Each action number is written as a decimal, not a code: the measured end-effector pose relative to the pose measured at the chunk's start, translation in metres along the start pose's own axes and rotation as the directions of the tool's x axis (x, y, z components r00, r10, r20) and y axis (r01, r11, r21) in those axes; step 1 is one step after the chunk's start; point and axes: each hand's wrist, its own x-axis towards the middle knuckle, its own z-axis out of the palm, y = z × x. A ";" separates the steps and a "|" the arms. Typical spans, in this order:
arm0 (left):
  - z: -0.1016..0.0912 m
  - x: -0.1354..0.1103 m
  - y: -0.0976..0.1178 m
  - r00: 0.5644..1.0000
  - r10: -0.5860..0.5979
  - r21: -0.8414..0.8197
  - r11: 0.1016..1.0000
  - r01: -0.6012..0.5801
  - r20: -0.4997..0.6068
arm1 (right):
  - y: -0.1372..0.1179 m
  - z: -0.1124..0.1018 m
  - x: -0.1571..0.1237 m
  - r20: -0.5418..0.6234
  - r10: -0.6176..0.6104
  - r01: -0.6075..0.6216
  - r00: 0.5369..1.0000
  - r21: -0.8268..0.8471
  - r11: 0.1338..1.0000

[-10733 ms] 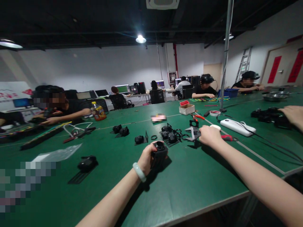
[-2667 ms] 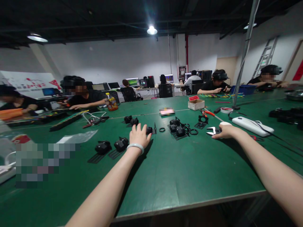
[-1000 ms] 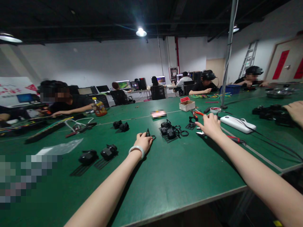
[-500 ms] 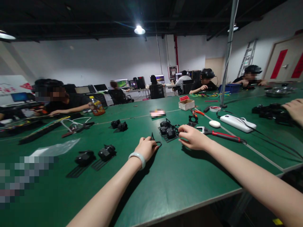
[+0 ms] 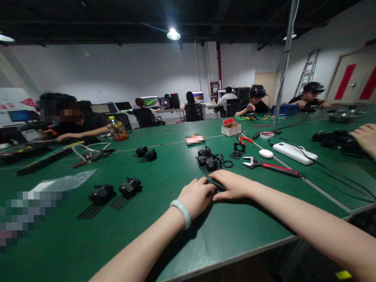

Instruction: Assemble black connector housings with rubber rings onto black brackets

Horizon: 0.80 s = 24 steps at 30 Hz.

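Observation:
My left hand, with a pale bracelet on its wrist, rests on the green table with its fingers curled round a small black part. My right hand meets it from the right, fingertips closed on the same part. Most of the part is hidden under both hands. Just beyond them lies a cluster of black camera-like modules with loose black rings and a black bracket.
A red-handled wrench, a white oval object and a white power strip lie to the right. Two black modules on ribbed plates sit left, by a plastic bag. Another person's hand works at far right.
My left hand has drawn the small black part nearer to me. My right hand has come off the module cluster and joined it. Earlier the right hand left the wrench on the table.

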 end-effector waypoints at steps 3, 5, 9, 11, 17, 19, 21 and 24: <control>-0.004 0.000 -0.001 0.993 0.110 -0.087 0.990 -0.112 -0.029 | 0.002 0.004 0.000 -0.001 0.028 -0.028 1.000 0.034 0.999; -0.006 0.000 -0.004 0.986 0.165 -0.162 0.972 -0.168 -0.028 | 0.003 0.005 0.000 -0.005 0.044 -0.044 0.999 0.067 0.997; -0.009 0.000 -0.013 0.992 0.120 -0.275 0.953 -0.126 -0.042 | 0.000 0.002 -0.002 0.012 0.073 -0.074 0.997 0.099 0.992; -0.009 0.000 -0.016 0.997 0.058 -0.268 0.961 -0.070 -0.054 | -0.001 0.001 -0.002 0.022 0.080 -0.082 0.997 0.105 0.991; -0.002 0.002 -0.020 0.991 -0.002 -0.259 0.965 -0.034 -0.137 | 0.002 0.003 -0.002 -0.026 0.044 -0.038 0.999 0.184 0.982; 0.000 0.003 -0.021 0.989 -0.014 -0.261 0.965 -0.026 -0.148 | 0.004 0.004 -0.002 -0.041 0.028 -0.019 0.999 0.210 0.978; 0.001 0.004 -0.021 0.988 -0.020 -0.265 0.964 -0.022 -0.153 | 0.006 0.005 -0.002 -0.040 0.021 -0.011 0.999 0.221 0.975; 0.001 0.005 -0.023 0.987 -0.017 -0.279 0.960 -0.029 -0.161 | 0.006 0.005 -0.002 -0.043 0.011 -0.002 0.999 0.223 0.975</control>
